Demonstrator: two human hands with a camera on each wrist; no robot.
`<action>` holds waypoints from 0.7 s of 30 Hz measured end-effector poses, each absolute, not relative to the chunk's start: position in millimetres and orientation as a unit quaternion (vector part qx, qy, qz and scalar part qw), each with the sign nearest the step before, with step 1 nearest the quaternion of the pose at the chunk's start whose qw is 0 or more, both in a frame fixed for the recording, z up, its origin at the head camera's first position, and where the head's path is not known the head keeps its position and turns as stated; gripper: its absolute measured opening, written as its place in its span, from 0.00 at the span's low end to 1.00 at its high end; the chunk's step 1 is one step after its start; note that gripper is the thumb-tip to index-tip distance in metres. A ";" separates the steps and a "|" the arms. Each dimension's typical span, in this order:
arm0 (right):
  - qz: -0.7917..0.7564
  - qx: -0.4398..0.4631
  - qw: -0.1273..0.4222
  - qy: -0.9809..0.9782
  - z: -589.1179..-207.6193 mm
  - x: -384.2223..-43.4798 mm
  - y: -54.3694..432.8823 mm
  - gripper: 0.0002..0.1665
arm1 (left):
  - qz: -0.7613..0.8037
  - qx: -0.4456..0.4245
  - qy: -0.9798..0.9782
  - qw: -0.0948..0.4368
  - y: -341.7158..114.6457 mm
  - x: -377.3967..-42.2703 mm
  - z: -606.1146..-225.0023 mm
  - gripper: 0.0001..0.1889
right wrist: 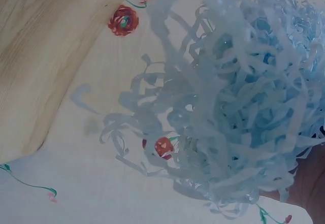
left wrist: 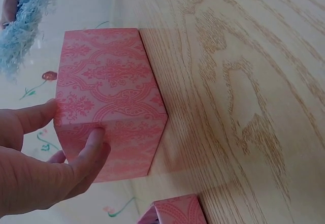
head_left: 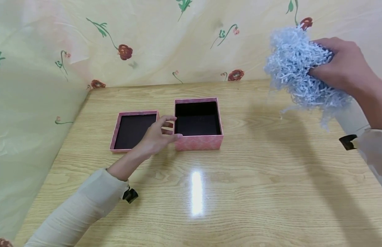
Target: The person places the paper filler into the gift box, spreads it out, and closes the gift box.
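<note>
My right hand grips a big bunch of light blue shredded paper above the table's right side. Loose strips hang from the bunch; up close, the shredded paper fills much of the right wrist view. A pink patterned box stands uncovered mid-table, its dark inside showing. At the box's left side, my left hand has its thumb and fingertips against the left wall and near front corner, fingers loosely bent. In the left wrist view those fingers touch the pink box without wrapping round it.
Left of the box lies its matching pink lid, dark inside facing up. Both sit on a light wood-grain table. A flowered sheet hangs behind the table and along its left side.
</note>
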State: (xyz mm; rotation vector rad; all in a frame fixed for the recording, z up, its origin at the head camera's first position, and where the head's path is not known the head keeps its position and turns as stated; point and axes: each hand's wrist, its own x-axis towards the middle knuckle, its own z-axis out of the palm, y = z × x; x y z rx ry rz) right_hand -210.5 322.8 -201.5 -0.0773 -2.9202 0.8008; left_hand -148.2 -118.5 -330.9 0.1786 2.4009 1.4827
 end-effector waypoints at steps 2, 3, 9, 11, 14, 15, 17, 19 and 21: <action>0.262 -0.019 0.057 -0.963 -198.8 -211.4 318.6 0.41 | 0.518 0.061 0.839 0.156 -119.1 -148.2 -329.9 0.31; 0.259 -0.013 0.060 -0.964 -197.4 -211.5 316.6 0.41 | 0.518 0.061 0.839 0.156 -119.2 -148.5 -329.9 0.31; 0.251 0.036 0.084 -0.964 -188.6 -213.0 305.1 0.39 | 0.518 0.062 0.838 0.158 -119.8 -148.8 -330.0 0.31; 0.250 0.054 0.084 -0.963 -185.5 -213.5 298.6 0.39 | 0.518 0.063 0.839 0.157 -120.2 -148.6 -330.2 0.31; 0.258 0.082 0.089 -0.959 -180.7 -215.6 287.8 0.37 | 0.519 0.063 0.838 0.157 -120.8 -148.6 -330.5 0.31; 0.258 0.089 0.090 -0.958 -179.0 -216.6 283.9 0.36 | 0.519 0.063 0.838 0.157 -120.9 -148.8 -330.9 0.31; 0.265 0.102 0.093 -0.954 -176.9 -218.7 276.3 0.35 | 0.518 0.064 0.838 0.157 -120.7 -149.0 -331.4 0.31; 0.263 0.116 0.094 -0.953 -175.1 -220.7 268.3 0.34 | 0.519 0.064 0.838 0.156 -120.4 -149.3 -332.1 0.31; 0.256 0.124 0.095 -0.954 -173.5 -221.7 260.5 0.34 | 0.518 0.064 0.838 0.155 -120.1 -149.5 -332.6 0.30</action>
